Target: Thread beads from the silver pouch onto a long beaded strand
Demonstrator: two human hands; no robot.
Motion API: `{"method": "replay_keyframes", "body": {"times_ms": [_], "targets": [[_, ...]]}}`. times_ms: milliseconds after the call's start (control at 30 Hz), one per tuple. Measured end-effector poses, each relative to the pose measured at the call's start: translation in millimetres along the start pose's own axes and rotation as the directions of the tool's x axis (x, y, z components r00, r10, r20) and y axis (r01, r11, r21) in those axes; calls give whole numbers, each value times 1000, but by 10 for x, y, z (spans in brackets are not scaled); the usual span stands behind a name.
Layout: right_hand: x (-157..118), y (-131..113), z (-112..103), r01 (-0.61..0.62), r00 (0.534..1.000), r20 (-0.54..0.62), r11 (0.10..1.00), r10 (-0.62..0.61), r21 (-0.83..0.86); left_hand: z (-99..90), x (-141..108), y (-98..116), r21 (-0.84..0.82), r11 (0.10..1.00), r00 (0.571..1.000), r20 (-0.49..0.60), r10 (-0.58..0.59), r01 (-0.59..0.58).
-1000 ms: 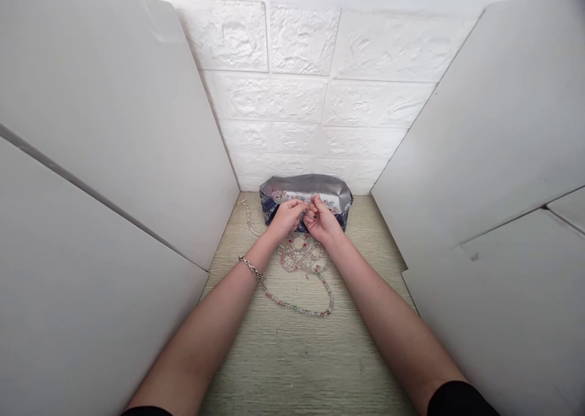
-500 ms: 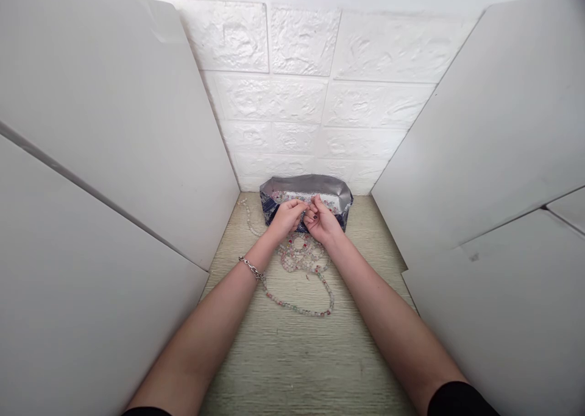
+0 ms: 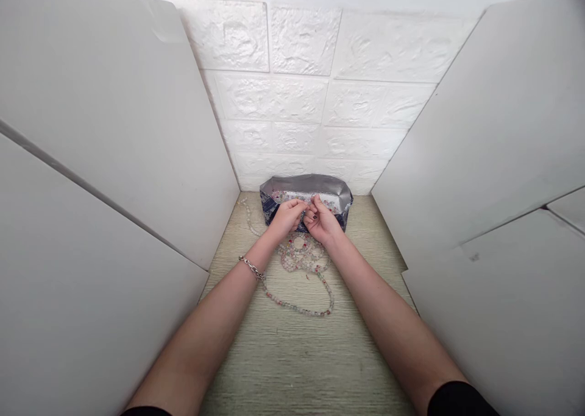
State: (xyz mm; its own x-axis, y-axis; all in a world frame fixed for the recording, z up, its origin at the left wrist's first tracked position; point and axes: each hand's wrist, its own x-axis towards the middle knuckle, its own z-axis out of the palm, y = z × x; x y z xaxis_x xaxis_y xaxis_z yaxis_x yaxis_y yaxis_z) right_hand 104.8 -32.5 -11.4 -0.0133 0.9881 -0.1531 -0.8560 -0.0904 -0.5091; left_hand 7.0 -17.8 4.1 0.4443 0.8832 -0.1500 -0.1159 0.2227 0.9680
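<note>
My left hand [image 3: 287, 215] and my right hand [image 3: 322, 220] meet at the fingertips over the front rim of a dark blue bag with a silver lining [image 3: 342, 192]. Both are closed in a pinch; whatever lies between the fingers is too small to make out. Loose pale and pink beads [image 3: 280, 195] fill part of the bag. Below my hands a long string of beads [image 3: 299, 309], mostly pale with red and green ones, lies coiled and looped on the wood-grain surface. Its far-left stretch trails up beside the bag.
White panels [image 3: 114, 117] close in on the left, and more white panels [image 3: 493, 130] on the right. A white brick-patterned wall [image 3: 274, 99] stands right behind the bag. The wood-grain surface [image 3: 292, 367] runs toward me between my forearms.
</note>
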Motion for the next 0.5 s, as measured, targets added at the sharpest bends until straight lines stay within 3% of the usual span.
{"method": "replay_keyframes", "body": {"times_ms": [500], "targets": [[-9, -3, 3, -6, 1000, 6, 1000, 6, 3, -9, 13, -11, 0, 1000, 1000, 0, 3, -3]]}}
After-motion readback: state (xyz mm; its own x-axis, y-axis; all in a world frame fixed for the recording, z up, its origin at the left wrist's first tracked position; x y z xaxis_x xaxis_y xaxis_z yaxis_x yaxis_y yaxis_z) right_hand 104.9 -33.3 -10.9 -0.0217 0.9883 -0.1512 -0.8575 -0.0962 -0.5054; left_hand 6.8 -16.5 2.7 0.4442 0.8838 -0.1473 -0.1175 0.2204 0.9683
